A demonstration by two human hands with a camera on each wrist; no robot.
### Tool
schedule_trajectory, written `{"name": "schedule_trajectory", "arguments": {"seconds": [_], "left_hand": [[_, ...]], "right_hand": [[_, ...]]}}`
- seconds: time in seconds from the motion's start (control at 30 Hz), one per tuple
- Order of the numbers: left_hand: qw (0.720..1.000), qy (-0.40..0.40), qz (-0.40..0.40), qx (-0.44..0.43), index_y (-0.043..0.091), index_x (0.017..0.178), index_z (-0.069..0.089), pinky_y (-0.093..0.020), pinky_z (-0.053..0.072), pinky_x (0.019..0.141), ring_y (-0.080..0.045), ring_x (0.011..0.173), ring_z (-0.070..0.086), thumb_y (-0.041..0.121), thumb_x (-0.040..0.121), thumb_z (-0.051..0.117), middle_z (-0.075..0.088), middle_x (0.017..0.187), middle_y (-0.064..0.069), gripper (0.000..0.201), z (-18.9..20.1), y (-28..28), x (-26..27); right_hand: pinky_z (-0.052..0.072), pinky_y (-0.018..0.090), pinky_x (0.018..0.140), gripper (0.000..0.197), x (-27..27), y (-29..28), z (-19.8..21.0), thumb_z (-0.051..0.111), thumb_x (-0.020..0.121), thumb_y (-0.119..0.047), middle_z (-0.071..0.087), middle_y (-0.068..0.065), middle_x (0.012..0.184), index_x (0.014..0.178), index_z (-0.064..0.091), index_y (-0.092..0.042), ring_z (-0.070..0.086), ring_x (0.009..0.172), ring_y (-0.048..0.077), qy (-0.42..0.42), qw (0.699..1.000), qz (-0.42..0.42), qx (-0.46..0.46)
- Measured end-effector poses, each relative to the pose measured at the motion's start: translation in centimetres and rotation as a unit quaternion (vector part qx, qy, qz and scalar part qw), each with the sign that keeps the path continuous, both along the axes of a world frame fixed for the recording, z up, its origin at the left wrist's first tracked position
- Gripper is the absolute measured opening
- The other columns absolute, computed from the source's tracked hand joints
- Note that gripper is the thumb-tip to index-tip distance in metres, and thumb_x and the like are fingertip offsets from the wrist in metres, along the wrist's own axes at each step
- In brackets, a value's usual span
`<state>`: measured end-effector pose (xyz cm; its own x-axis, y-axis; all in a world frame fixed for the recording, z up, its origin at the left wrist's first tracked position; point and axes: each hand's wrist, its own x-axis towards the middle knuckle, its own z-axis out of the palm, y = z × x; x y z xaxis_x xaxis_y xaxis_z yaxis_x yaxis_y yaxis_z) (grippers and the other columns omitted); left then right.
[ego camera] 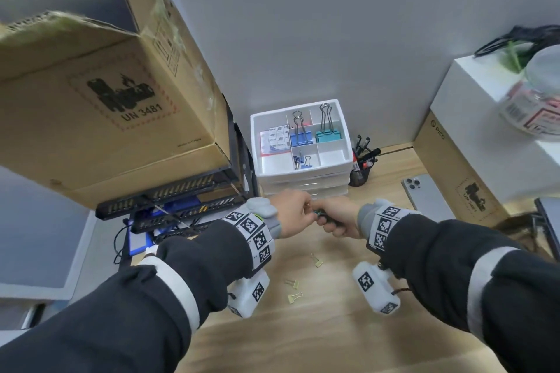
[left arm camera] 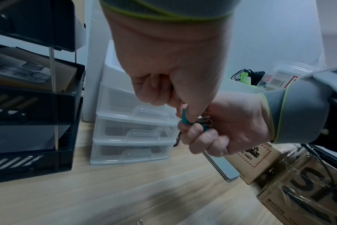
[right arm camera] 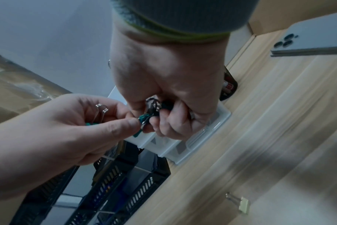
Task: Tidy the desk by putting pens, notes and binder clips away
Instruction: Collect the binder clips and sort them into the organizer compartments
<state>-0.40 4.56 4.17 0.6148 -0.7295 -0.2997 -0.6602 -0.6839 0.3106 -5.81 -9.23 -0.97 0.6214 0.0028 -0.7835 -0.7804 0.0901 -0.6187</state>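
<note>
1. Right now the left hand (right arm camera: 71,129) pinches a small teal binder clip (right arm camera: 142,119) between thumb and forefinger, apparently picking it out of the other hand; a second clip's wire handles stick up behind its curled fingers.
2. Meanwhile the right hand (right arm camera: 169,94) is curled round a bunch of small clips (right arm camera: 154,105), palm turned in like a cup, probably so none drop while they are sorted one by one.
3. Both hands meet just in front of the white drawer organiser (ego camera: 303,185), likely to keep the reach to its top tray short.
4. That tray already holds a big blue clip (ego camera: 300,136) and a big teal clip (ego camera: 328,135) in separate compartments, a small blue clip (ego camera: 307,162) in a nearer one, and notes (ego camera: 277,141) at the left.
5. Three pale yellow clips (ego camera: 293,283) lie on the desk (ego camera: 303,327) near the wrists, not yet gathered.
</note>
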Motion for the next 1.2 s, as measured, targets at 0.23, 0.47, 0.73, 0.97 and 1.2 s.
{"name": "schedule_trajectory", "arguments": {"seconds": [0.23,0.47,0.73,0.97,1.2], "left_hand": [[0.999,0.047,-0.013,-0.012,0.019,0.083,0.059,-0.024,0.031,0.051,-0.018,0.069,0.051,0.034,0.093,0.062,0.056,0.075,0.005,0.018,0.5,0.3,0.1],[0.997,0.006,-0.079,-0.010,0.024,0.082,0.053,-0.024,0.026,0.049,-0.018,0.068,0.048,0.030,0.094,0.057,0.051,0.072,0.008,0.014,1.6,0.5,-0.6],[0.995,0.057,0.044,-0.074,0.016,0.080,0.046,-0.032,0.032,0.057,-0.021,0.066,0.043,0.022,0.095,0.046,0.048,0.071,0.003,0.017,3.6,-0.4,0.3],[0.996,0.002,-0.046,-0.076,0.008,0.090,0.052,-0.037,0.042,0.069,-0.027,0.079,0.050,0.021,0.096,0.049,0.056,0.088,-0.009,0.014,5.3,-2.0,0.1],[0.993,-0.008,-0.068,-0.091,0.004,0.100,0.059,-0.036,0.043,0.076,-0.027,0.088,0.053,0.015,0.092,0.054,0.058,0.100,-0.012,0.014,4.7,-2.7,-0.1]], "right_hand": [[0.014,0.019,0.038,0.017,-0.5,-0.3,0.3,0.062,0.090,-0.031,0.043,-0.007,0.057,0.078,0.053,-0.022,0.026,0.044,0.008,-0.023,0.999,0.004,-0.029],[0.016,0.016,0.039,0.019,0.1,0.1,1.2,0.055,0.088,-0.019,0.045,-0.001,0.059,0.070,0.052,-0.018,0.030,0.041,0.010,-0.020,0.996,-0.064,-0.058],[0.020,0.015,0.032,0.019,0.7,-0.6,3.0,0.039,0.090,-0.016,0.047,-0.002,0.056,0.075,0.051,-0.016,0.034,0.042,0.009,0.010,0.982,-0.154,0.112],[0.056,0.027,0.072,0.025,-0.1,0.8,3.4,0.051,0.097,-0.026,0.069,0.004,0.081,0.088,0.070,-0.013,0.067,0.076,0.017,-0.014,0.918,-0.213,0.334],[0.060,0.036,0.072,0.035,-0.5,0.6,3.3,0.040,0.103,-0.035,0.074,0.008,0.101,0.113,0.067,-0.016,0.073,0.090,0.023,-0.067,0.891,-0.246,0.374]]}}
